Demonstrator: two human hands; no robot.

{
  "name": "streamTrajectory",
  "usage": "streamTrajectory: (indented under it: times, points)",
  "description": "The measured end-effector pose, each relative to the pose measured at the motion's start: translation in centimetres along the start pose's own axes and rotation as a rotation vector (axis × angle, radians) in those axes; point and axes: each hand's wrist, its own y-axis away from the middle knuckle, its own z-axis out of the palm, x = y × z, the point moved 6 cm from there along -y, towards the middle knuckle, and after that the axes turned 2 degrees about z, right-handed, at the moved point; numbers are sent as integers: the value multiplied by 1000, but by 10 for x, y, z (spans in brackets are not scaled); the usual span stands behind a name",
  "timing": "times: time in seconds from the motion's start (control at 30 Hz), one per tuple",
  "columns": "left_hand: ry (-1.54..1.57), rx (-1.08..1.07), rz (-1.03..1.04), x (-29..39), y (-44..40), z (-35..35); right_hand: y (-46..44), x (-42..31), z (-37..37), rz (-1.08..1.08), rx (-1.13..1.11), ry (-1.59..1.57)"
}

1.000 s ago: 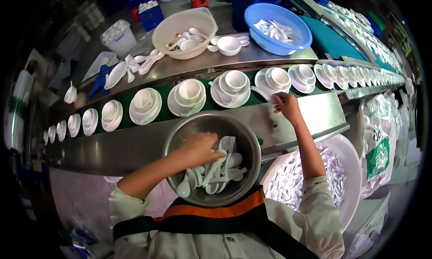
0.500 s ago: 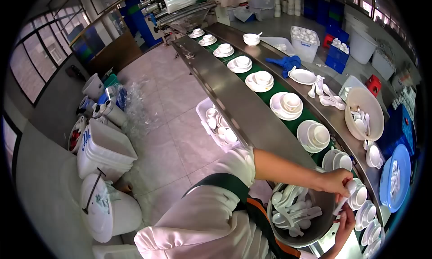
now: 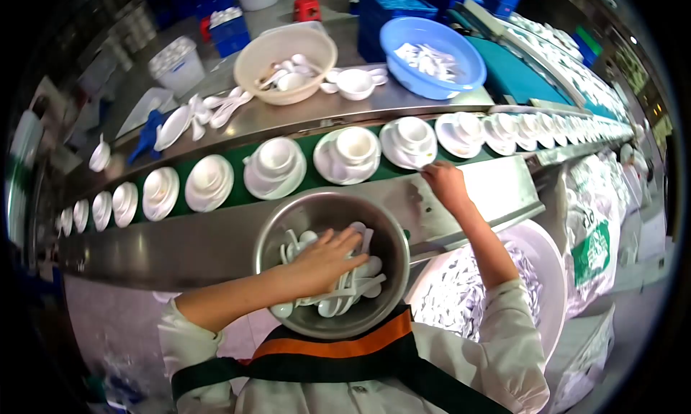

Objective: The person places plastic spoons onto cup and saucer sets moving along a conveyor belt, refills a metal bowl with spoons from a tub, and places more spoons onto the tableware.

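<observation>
My left hand (image 3: 327, 263) reaches into a steel bowl (image 3: 265, 252), its fingers extended over the white spoons (image 3: 349, 295) heaped there. At the near edge of the green conveyor belt (image 3: 241, 191), my right hand (image 3: 445, 183) has its fingers bent together at the rim of a white saucer (image 3: 391, 153). Whatever lies between those fingertips is hidden. A small white bowl (image 3: 413, 132) stands on that saucer. Beside it, another saucer (image 3: 324, 165) carries a white bowl (image 3: 356, 144). Similar sets line the belt both ways.
Beyond the belt, a steel ledge holds a beige basin (image 3: 245, 61) with spoons, a white bowl (image 3: 355, 84) and a blue basin (image 3: 461, 79) of wrapped items. A large pink-white tub (image 3: 551, 270) of small wrapped packets stands below my right arm. A blue glove (image 3: 147, 137) lies left.
The view has swung right. My hands were together at a white spoon over the belt; now they are apart, the left in the steel bowl and the right at the saucer's rim.
</observation>
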Motion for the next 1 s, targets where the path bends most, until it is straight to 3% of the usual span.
streamTrajectory:
  times: [0.1,0.17,0.33,0.4,0.47,0.53,0.57,0.63,0.73,0.8,0.9,0.97,1.0]
  points:
    - [-210,32,37,1,-18,-11,-6,6,19,-79,-63,197]
    - [44,-67,4,-14,-19,-6,-21,0,29,-64,-32,221]
    - [-7,-21,82,-8,-17,-40,-31,-13,20,-11,51,171]
    - [5,-228,-85,-14,-10,-47,-31,-28,-7,7,-6,91]
    - [129,-161,-150,-17,-5,-60,-19,-58,-47,-108,-67,-412]
    - [180,-193,-221,-22,-5,-73,3,-94,-79,-226,-205,-692]
    - [165,-153,-199,-26,-7,-75,12,-104,-78,-224,-207,-696]
    - [198,-116,-195,-28,-14,-84,36,-136,-86,-604,-94,-561]
    - [302,-17,-151,-31,-19,-95,42,-136,-60,-483,-252,-568]
    - [635,-96,-375,-44,-15,-91,41,-130,-67,-435,-278,-628]
    - [723,-47,-396,-56,-5,-84,30,-105,-71,-79,-106,-900]
    - [715,-51,-429,-64,4,-85,6,-82,-67,173,-50,-826]
    - [716,-51,-430,-67,6,-84,-8,-80,-68,56,65,-578]
